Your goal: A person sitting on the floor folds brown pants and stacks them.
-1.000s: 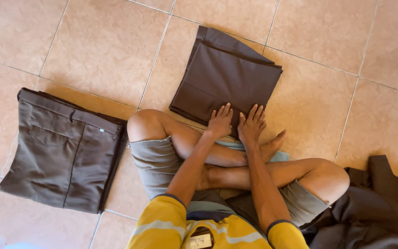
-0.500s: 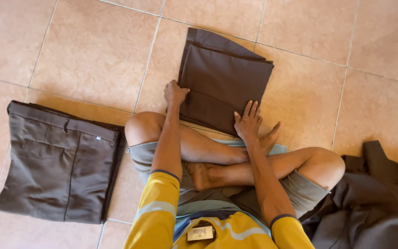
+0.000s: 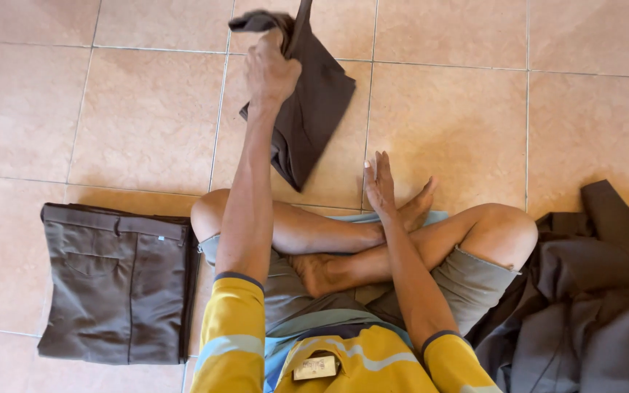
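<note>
Heap [image 3: 591, 291]: dark grey garments, loose, on the floor [image 3: 475, 116] at the person's right.

Trousers [image 3: 118, 284]: grey, folded flat, on the floor at the left, waistband toward the far side.

Right hand [image 3: 380, 182]: released, fingers straight, palm down over the crossed shins, holding nothing.

Left hand [image 3: 271, 65]: clenched on the upper edge of the cloth.

Cloth [image 3: 311, 116]: dark brown folded garment, lifted off the floor, hanging from the left hand. Likely light, soft and limp; folds would slip if held by one corner. Best taken along the folded edge with both hands. Long axis runs far-left to near-right; lower corner points toward the knees.
</note>
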